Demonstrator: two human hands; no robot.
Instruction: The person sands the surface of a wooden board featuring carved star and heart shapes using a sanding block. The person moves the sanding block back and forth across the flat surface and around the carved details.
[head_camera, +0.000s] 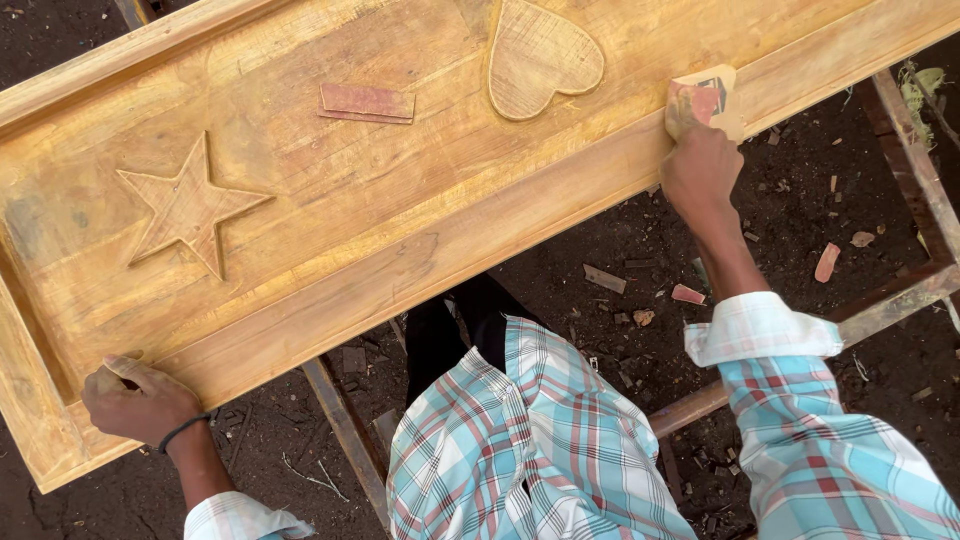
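On the wooden panel (400, 220), left hand (135, 400) closed on its edge, right hand (700, 165) gripping sandpaper (705, 100)

The floor (800, 210) is dark, bare earth, littered with wood chips, shavings and small offcuts, among them a few reddish scraps (826, 262). A rusty metal frame (905, 300) of angled bars stands on it, one bar running up the right side and another slanting across below. A tuft of pale green fibre (922, 88) hangs at the upper right. The light is soft, even daylight.
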